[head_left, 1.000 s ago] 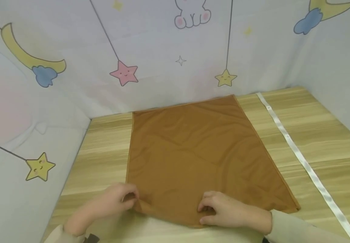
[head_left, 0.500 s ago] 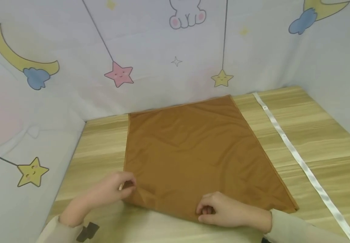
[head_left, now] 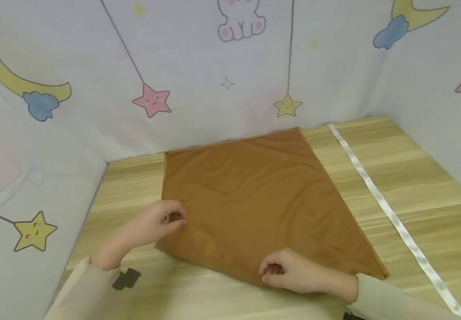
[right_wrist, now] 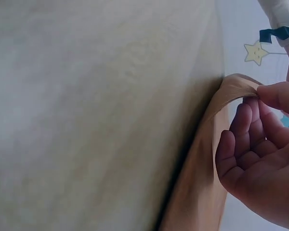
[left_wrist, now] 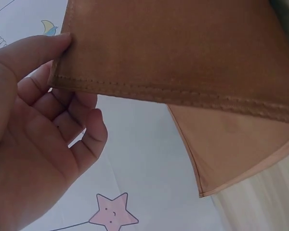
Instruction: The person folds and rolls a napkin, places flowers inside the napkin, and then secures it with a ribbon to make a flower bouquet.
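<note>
A brown cloth (head_left: 234, 191) with stitched hems lies spread over the wood-patterned table, slightly wrinkled. Its near left corner is raised, and my left hand (head_left: 154, 224) pinches it between thumb and fingers. In the left wrist view that hand (left_wrist: 43, 130) holds the hemmed corner of the cloth (left_wrist: 178, 53), with another corner hanging lower behind. At the near edge, my right hand (head_left: 292, 271) pinches the cloth between thumb and index finger. The right wrist view shows the lifted fold (right_wrist: 236, 89) at this hand's (right_wrist: 260, 149) fingertips, the other fingers curled below.
A white strip (head_left: 386, 206) runs along the wood-patterned table (head_left: 426, 178) to the right of the cloth. Pale fabric walls (head_left: 198, 66) printed with stars and moons enclose the back and sides. A dark tab (head_left: 126, 279) hangs at the left sleeve.
My left hand has risen and moved away from me, lifting the cloth's near left corner off the table. My right hand stays almost in place. The head view has shifted slightly.
</note>
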A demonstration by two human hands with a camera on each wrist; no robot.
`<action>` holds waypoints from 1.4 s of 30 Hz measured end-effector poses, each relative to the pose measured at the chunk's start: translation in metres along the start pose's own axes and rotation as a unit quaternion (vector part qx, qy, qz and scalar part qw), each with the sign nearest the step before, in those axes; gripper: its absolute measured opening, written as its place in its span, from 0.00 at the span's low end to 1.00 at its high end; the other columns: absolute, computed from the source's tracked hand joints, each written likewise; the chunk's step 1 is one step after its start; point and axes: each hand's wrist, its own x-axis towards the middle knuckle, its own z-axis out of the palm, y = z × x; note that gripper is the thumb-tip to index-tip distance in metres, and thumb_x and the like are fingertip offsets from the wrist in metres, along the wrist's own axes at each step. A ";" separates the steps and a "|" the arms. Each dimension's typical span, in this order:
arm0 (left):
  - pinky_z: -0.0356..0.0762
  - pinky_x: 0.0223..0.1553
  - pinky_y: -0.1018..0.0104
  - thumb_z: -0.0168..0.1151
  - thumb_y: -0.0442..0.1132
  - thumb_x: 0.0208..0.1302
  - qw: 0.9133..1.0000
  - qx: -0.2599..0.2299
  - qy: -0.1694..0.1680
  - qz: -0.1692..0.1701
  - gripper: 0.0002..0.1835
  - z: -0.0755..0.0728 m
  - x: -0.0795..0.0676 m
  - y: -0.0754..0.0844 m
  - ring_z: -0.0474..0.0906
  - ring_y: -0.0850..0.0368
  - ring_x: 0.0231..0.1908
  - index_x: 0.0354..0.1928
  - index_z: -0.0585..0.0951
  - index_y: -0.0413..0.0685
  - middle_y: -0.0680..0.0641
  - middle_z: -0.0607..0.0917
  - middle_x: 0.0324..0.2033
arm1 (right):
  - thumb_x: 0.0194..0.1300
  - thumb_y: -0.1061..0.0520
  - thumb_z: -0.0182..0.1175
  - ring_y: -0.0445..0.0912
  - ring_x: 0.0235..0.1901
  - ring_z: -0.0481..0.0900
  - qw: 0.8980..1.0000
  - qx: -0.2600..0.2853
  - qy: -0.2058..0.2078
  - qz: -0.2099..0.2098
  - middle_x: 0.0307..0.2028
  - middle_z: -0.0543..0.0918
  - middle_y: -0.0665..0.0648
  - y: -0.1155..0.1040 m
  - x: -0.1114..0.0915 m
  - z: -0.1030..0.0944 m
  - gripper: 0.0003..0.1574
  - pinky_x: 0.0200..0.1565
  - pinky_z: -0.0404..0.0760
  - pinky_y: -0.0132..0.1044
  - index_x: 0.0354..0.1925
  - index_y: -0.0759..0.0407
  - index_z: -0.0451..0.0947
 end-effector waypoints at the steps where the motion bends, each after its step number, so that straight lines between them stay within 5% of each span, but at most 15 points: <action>1: 0.74 0.32 0.69 0.63 0.30 0.61 1.000 0.007 0.005 0.002 0.05 -0.001 0.004 0.000 0.72 0.67 0.30 0.31 0.79 0.48 0.57 0.78 0.27 | 0.65 0.58 0.61 0.31 0.31 0.75 1.000 -0.001 0.004 0.003 0.29 0.80 0.42 0.000 0.000 -0.001 0.04 0.35 0.79 0.29 0.36 0.57 0.81; 13: 0.68 0.28 0.67 0.69 0.34 0.57 0.990 0.114 0.075 0.021 0.08 -0.013 0.061 0.010 0.67 0.62 0.25 0.25 0.79 0.48 0.55 0.74 0.21 | 0.63 0.59 0.61 0.33 0.30 0.75 0.997 -0.009 0.066 0.043 0.28 0.81 0.45 -0.001 0.001 -0.025 0.04 0.34 0.77 0.30 0.35 0.59 0.81; 18: 0.68 0.29 0.66 0.67 0.37 0.59 0.991 0.104 0.087 -0.009 0.07 -0.012 0.081 0.016 0.68 0.60 0.25 0.27 0.80 0.48 0.55 0.75 0.21 | 0.63 0.58 0.61 0.34 0.30 0.74 0.994 -0.027 0.089 0.058 0.28 0.80 0.46 0.000 0.000 -0.037 0.06 0.34 0.77 0.30 0.36 0.61 0.80; 29: 0.71 0.31 0.65 0.63 0.32 0.61 0.987 0.086 0.133 0.004 0.03 -0.009 0.111 0.013 0.72 0.58 0.26 0.32 0.85 0.43 0.51 0.81 0.24 | 0.63 0.59 0.61 0.35 0.30 0.74 0.989 -0.052 0.119 0.072 0.28 0.80 0.48 0.011 0.005 -0.058 0.07 0.33 0.76 0.30 0.36 0.63 0.80; 42: 0.73 0.34 0.62 0.63 0.38 0.64 0.972 0.033 0.231 -0.032 0.06 0.005 0.151 0.009 0.75 0.56 0.28 0.36 0.86 0.44 0.48 0.86 0.29 | 0.63 0.59 0.62 0.40 0.31 0.75 0.978 -0.039 0.165 0.122 0.29 0.81 0.51 0.016 0.011 -0.078 0.08 0.34 0.75 0.30 0.38 0.65 0.80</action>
